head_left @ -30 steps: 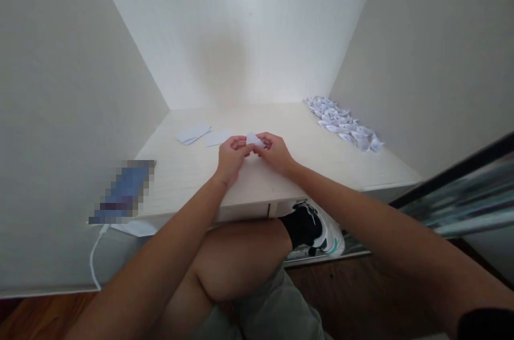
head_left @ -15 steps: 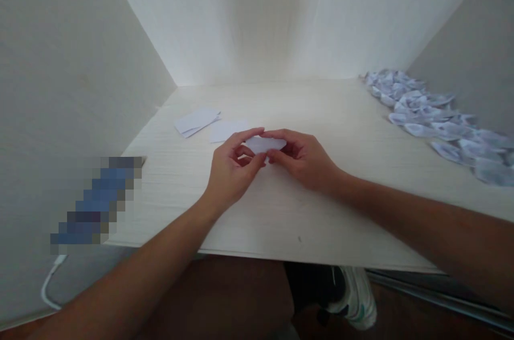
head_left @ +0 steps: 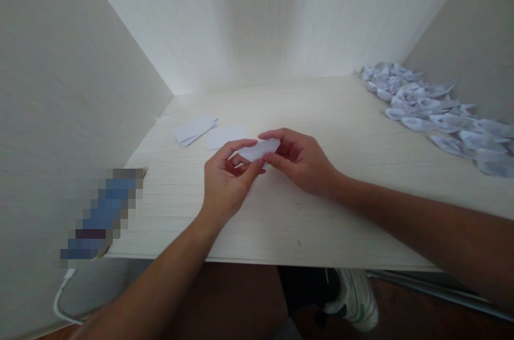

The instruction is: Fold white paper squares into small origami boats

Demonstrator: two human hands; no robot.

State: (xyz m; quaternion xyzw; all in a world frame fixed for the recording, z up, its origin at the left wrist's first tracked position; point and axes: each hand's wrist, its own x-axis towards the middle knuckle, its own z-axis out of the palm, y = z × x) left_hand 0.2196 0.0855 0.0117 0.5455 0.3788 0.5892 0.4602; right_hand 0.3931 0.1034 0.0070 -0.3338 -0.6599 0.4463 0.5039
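Note:
A small folded piece of white paper is held just above the table, between both hands. My left hand pinches its left side, thumb at the lower edge and index finger along the top. On the right side, my right hand grips it between thumb and bent fingers. Its underside and part of the right end are hidden by the fingers. Beyond my left hand lie a flat white sheet and a few overlapping white paper slips.
Many folded white paper pieces are heaped along the right wall. A blurred-out blue device leans at the left table edge, with a white cable below. The white table is walled at the back and sides.
The folded paper has tilted, its right end now higher, and my left hand has shifted slightly left and down. The view has turned a little. Both hands keep hold of the paper.

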